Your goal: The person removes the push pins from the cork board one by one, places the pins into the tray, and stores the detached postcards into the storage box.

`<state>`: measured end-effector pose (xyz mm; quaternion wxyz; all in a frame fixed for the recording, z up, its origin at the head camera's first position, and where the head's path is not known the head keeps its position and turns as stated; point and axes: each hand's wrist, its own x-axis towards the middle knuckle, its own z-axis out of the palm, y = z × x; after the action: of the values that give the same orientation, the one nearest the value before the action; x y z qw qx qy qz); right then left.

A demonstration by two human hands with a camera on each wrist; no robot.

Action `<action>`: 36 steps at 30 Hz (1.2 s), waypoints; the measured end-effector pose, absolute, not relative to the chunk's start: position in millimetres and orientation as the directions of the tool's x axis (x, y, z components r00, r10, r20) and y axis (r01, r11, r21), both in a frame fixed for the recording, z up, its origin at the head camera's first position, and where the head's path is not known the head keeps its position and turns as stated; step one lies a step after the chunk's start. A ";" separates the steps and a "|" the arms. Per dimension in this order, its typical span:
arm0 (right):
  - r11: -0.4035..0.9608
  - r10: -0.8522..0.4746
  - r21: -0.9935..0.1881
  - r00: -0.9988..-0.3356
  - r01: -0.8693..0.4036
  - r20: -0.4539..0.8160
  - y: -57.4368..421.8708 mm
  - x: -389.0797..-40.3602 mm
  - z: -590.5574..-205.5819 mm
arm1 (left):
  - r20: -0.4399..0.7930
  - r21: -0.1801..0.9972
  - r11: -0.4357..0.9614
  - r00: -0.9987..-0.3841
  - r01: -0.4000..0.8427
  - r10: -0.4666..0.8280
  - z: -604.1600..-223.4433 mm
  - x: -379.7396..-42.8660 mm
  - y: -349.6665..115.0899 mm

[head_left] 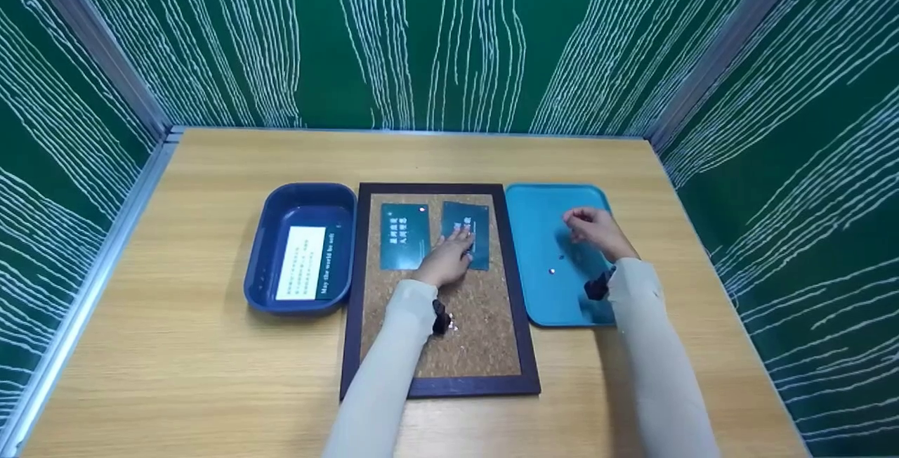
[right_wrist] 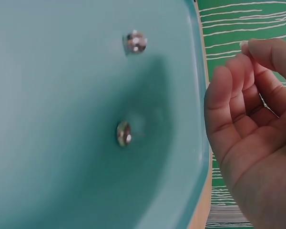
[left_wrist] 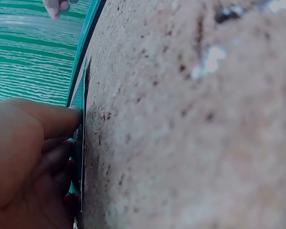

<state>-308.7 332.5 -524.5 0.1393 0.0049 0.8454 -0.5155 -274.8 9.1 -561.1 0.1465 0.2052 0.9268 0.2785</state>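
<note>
Saw green panels (head_left: 555, 8) with wavy white lines on three sides of a pale wooden bench (head_left: 175, 345). Left to right on the bench, found a deep blue basin (head_left: 256, 282), a cork board (head_left: 484, 324) in a dark frame (head_left: 474, 386) and a shallow turquoise tray (head_left: 523, 226), set side by side. Inside the basin, made out a printed card (head_left: 302, 265), part white and part dark green.

On the upper half of the cork board, noted a left card (head_left: 404, 237), green with white script and a small shiny stud (head_left: 421, 209) at the upper right corner, and just beside it a right card (head_left: 480, 258), also green, slightly tilted. Of the hands, found the left hand (head_left: 447, 261) released, not grasping, with fingers laid out on the right card. Saw the right hand (head_left: 595, 233) raised over the right part of the tray, thumb and fingertips drawn together; could not tell whether clenched or gripping something tiny. Counted two small metallic studs (right_wrist: 135, 42) on the tray, apart from each other. Near the left wrist, on the lower cork, saw a scatter of shiny bits (head_left: 452, 323), too small to name.
</note>
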 end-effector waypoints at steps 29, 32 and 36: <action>0.255 -0.155 -0.918 -0.924 0.305 -0.350 280.6 -325.9 -521.6 | -0.140 0.588 0.752 -0.878 0.299 0.459 -560.6 -272.4 8.8; 0.236 -0.148 -0.912 -0.915 0.335 -0.374 271.3 -329.3 -523.0 | -0.144 0.583 0.756 -0.877 0.298 0.458 -560.3 -272.5 9.4; 0.222 -0.142 -0.905 -0.907 0.362 -0.398 260.0 -334.2 -525.4 | -0.136 0.586 0.750 -0.876 0.306 0.463 -559.9 -272.8 10.1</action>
<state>-334.2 260.0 -525.4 0.2034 0.0731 0.7548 -0.6193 -272.8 10.1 -559.9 0.1376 0.2079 0.9252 0.2859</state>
